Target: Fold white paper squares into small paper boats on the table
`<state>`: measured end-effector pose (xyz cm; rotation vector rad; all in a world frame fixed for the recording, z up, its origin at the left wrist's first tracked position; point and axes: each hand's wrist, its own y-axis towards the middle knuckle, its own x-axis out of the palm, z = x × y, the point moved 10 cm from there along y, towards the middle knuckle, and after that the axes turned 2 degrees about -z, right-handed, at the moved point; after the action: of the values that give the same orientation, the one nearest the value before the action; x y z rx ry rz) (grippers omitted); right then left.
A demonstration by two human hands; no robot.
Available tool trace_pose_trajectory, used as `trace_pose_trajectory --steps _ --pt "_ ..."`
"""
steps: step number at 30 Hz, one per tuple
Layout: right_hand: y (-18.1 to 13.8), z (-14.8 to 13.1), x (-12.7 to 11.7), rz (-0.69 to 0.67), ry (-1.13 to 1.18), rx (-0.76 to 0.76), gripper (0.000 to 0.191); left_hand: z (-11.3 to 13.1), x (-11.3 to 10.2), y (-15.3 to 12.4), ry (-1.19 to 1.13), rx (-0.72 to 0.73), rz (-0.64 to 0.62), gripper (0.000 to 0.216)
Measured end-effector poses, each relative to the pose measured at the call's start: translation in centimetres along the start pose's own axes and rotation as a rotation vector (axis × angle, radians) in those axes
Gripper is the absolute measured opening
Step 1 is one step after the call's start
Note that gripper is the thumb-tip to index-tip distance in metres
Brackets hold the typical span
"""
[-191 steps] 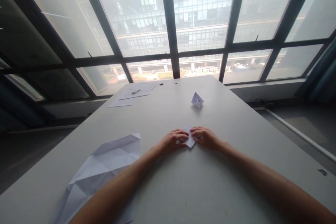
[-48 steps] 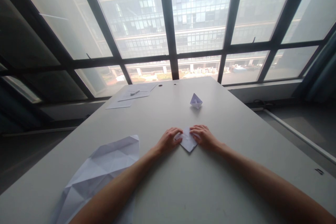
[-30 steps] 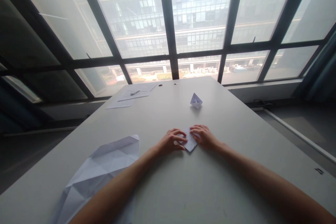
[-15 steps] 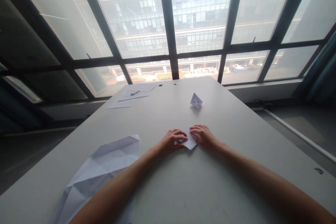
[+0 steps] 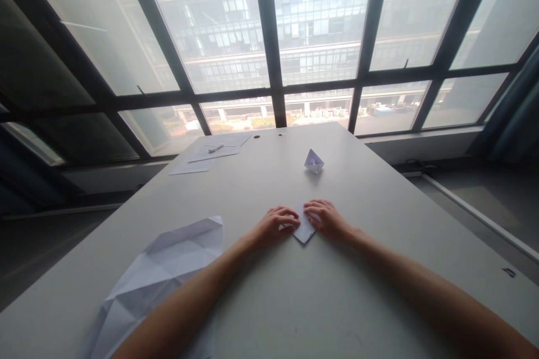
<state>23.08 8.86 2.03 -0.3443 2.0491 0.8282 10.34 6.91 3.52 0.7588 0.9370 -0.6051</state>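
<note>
A small folded white paper [image 5: 304, 232] lies on the table in front of me, with one pointed corner toward me. My left hand [image 5: 275, 225] grips its left side, fingers curled and thumb near the lower edge. On the opposite side, my right hand [image 5: 329, 219] holds the paper with bent fingers resting over its edge. The fingers cover both sides of the paper, so its full outline is hidden. Just beyond my hands stands a folded white paper boat [image 5: 314, 162], touched by neither hand.
A large creased sheet [image 5: 168, 261] lies at the left, partly under my left forearm. Flat papers [image 5: 196, 166] with a pen [image 5: 216, 148] on them are at the table's far left. The white table [image 5: 261, 303] reaches toward tall windows [image 5: 315, 28].
The folded paper's near corner sits slightly lower and looks flatter, its shape now a neater point. Both hands have stayed nearly in place on it.
</note>
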Motion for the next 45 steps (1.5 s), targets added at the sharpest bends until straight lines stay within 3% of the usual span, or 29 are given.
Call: trace_pose_trajectory --steps 16,23,27,29,33,38,42,45 --pt "0.0 -0.2 -0.2 0.015 0.007 -0.005 0.029 -0.5 0.3 -0.2 0.016 -0.002 0.009 0.025" --pt "-0.1 -1.5 -0.3 -0.023 -0.079 -0.068 0.036 -1.2 0.4 -0.1 0.012 -0.039 0.027 0.029" --pt "-0.1 -0.9 -1.4 0.06 -0.025 -0.03 0.038 -1.4 0.1 -0.1 0.018 -0.08 0.047 0.032" --pt "-0.2 -0.7 -1.5 0.067 -0.014 -0.023 0.03 -1.4 -0.1 -0.1 0.003 -0.102 0.059 0.034" --pt "-0.2 -0.4 -0.9 0.009 0.043 -0.042 0.033 -1.1 -0.2 -0.1 -0.038 -0.101 0.061 0.015" --pt "-0.2 -0.1 -0.8 0.017 0.114 -0.036 0.035 -0.3 -0.6 -0.1 -0.038 -0.081 0.035 0.008" --pt "-0.1 -0.4 -1.0 0.007 0.126 -0.039 0.028 0.6 -0.6 -0.2 0.015 -0.035 -0.016 0.03" --pt "-0.1 -0.8 -1.2 0.013 0.14 -0.048 0.025 0.4 -0.4 -0.2 0.039 -0.034 -0.021 0.031"
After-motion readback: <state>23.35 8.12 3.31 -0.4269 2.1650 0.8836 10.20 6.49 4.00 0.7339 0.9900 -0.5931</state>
